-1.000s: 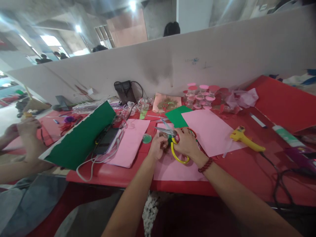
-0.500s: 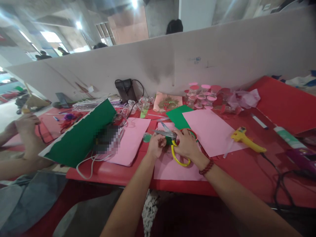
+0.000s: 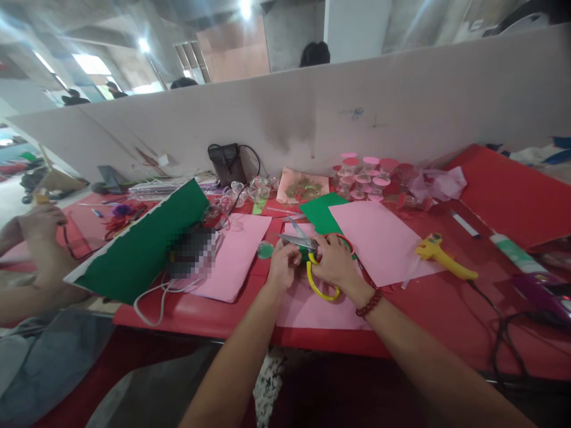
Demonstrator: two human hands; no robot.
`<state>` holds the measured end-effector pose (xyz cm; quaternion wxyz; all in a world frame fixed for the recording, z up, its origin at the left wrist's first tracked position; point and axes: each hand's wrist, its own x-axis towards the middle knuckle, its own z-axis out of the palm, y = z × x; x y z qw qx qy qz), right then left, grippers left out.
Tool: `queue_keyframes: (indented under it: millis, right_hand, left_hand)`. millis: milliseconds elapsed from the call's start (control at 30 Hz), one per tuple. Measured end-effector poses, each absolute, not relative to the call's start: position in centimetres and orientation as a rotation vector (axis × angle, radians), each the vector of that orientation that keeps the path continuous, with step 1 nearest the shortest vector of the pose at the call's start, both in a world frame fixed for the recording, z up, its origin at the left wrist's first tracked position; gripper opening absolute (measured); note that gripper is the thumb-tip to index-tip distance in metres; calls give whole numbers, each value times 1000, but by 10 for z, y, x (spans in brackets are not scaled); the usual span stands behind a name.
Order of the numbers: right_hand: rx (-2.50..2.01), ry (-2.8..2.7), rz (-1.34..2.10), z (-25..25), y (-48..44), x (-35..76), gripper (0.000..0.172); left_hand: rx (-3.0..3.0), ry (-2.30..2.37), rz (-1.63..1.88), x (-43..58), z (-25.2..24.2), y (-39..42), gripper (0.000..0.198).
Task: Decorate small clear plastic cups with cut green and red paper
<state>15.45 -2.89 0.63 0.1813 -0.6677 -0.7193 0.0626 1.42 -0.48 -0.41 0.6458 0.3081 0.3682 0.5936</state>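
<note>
My right hand (image 3: 334, 263) grips a pair of scissors (image 3: 307, 248) with one yellow and one red handle loop; the metal blades point left over my left hand. My left hand (image 3: 282, 262) pinches a small green piece of paper (image 3: 304, 255) right at the blades. Both hands hover over a pink sheet (image 3: 312, 297) lying at the front of the red table (image 3: 446, 309). A red bead bracelet (image 3: 368, 303) circles my right wrist.
A yellow glue gun (image 3: 439, 254) lies to the right, with a green-white tube (image 3: 513, 252) beyond it. Pink sheets (image 3: 379, 238), green sheets (image 3: 143, 249), small lidded jars (image 3: 363, 175) and a black pouch (image 3: 227, 163) fill the table. Another person's hands (image 3: 40, 226) work at the left edge.
The scissor blades have closed a little on the green piece. My hands stay in place; the view has shifted slightly.
</note>
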Motion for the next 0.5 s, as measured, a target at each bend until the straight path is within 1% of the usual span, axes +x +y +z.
queue_keyframes:
  millis: [100,267,333,433,500]
  right_hand:
    - [-1881,-2049,195,5,-30,155,61]
    - [-1875,-2057,161,8,-31,158,63]
    - [-1885,-2044,155,10,-30,158,60]
    - [-1907,-2006,133,13,-29,158,52]
    - [-1901,-2002,117,14,-30,158,51]
  left_hand:
    - [707,841,1319,12,-3,-4,29]
    - [741,869,1215,11,-4,-5,28]
    - [739,872,1180,13,-6,-7,28]
    - [733,890,1112,15,-8,-9,30]
    - [741,881,1149,14,-7,-7,30]
